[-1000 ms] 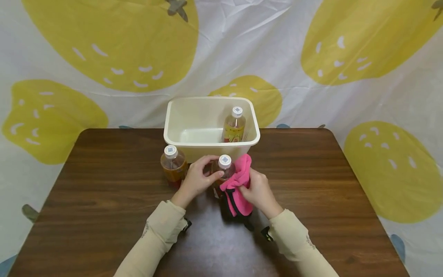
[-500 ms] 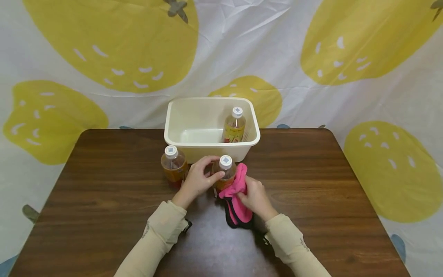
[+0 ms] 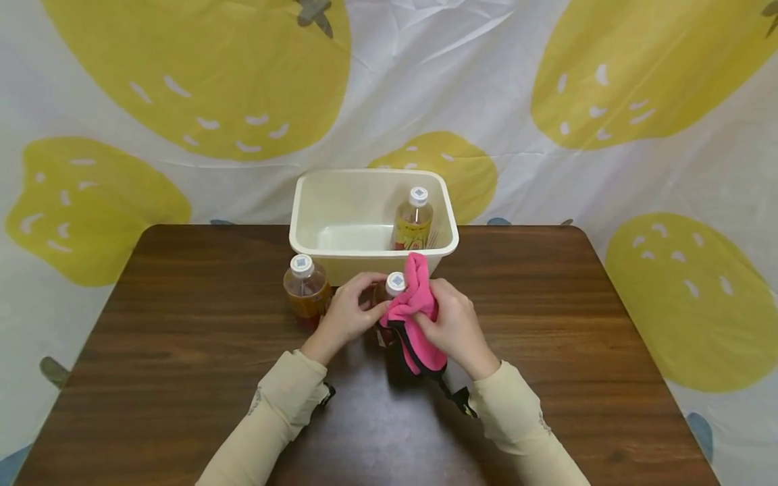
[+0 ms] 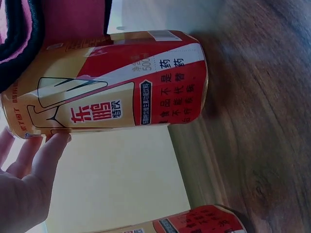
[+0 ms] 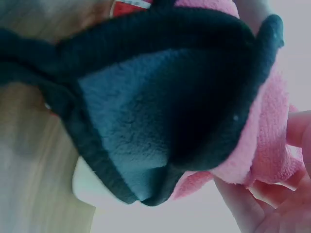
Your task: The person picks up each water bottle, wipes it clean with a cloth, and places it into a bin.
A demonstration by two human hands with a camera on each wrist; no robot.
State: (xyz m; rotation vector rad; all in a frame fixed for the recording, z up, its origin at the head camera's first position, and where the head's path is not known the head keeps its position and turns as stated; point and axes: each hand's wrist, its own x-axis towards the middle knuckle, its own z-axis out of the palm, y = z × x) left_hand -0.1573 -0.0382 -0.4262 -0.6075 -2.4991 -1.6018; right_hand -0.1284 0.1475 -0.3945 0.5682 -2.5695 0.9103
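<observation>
In the head view my left hand (image 3: 348,312) holds an upright drink bottle (image 3: 396,282) with a white cap, thumb and fingers around its sides. The left wrist view shows the bottle's gold and red label (image 4: 112,92) and the fingertips at its upper part. My right hand (image 3: 457,324) grips a bunched pink cloth (image 3: 419,297) with black edging and presses it to the bottle's right side. The cloth covers part of that bottle. In the right wrist view, the cloth's dark underside (image 5: 146,111) fills much of the picture.
A cream plastic bin (image 3: 340,253) stands behind the hands at the table's back edge, with another bottle (image 3: 413,226) upright in its right end. A third bottle (image 3: 306,297) stands left of my left hand. The brown wooden table (image 3: 194,378) lies beneath, and a lemon-print curtain (image 3: 516,81) hangs behind.
My right hand and the cloth dipped down along the bottle, then rose again, with the cloth's top now higher and further left. The left hand and bottle stay in nearly the same place.
</observation>
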